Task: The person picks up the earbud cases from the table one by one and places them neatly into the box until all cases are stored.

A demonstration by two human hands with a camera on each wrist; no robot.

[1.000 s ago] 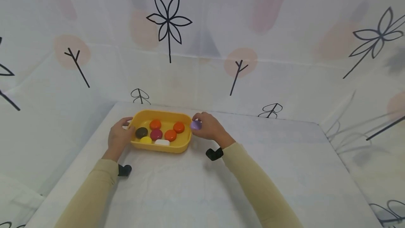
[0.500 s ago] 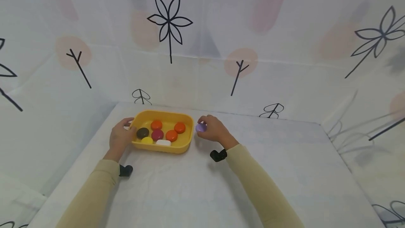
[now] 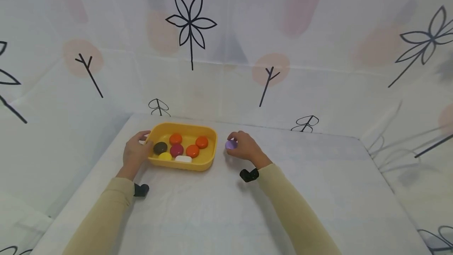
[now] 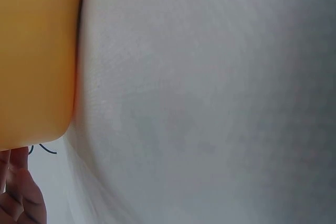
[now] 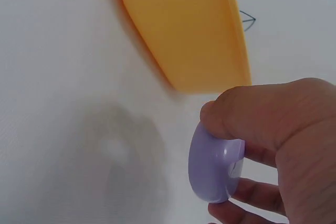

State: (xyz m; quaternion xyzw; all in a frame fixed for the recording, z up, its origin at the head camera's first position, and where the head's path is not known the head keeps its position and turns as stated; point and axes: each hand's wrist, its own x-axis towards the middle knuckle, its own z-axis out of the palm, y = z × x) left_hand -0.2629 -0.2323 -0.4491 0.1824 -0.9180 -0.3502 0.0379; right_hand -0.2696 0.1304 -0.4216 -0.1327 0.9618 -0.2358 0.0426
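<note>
A yellow tray (image 3: 184, 167) stands on the white-covered table. My left hand (image 3: 137, 152) grips its left end, the thumb over the rim; in the left wrist view some fingers (image 4: 27, 195) show at the tray's corner. Just right of the tray, my right hand (image 3: 247, 149) pinches a glossy purple round disc (image 5: 212, 163) between thumb and fingers, above the table and apart from the tray. Inside the tray lie several rounded discs: orange discs (image 3: 201, 142), a maroon disc (image 3: 176, 150), a dark disc (image 3: 161, 148), a yellow disc (image 3: 165, 156) and a white piece (image 3: 183, 159), partly hidden by the front wall.
A white cloth with line-drawn flowers (image 3: 191, 23) hangs behind and at both sides. The white tabletop (image 3: 318, 176) stretches right of and in front of the tray. Black wrist mounts (image 3: 249, 175) sit on both wrists.
My right hand has moved right, away from the tray's right rim, carrying the purple disc. My left hand keeps its grip; the tray and its pieces stay put.
</note>
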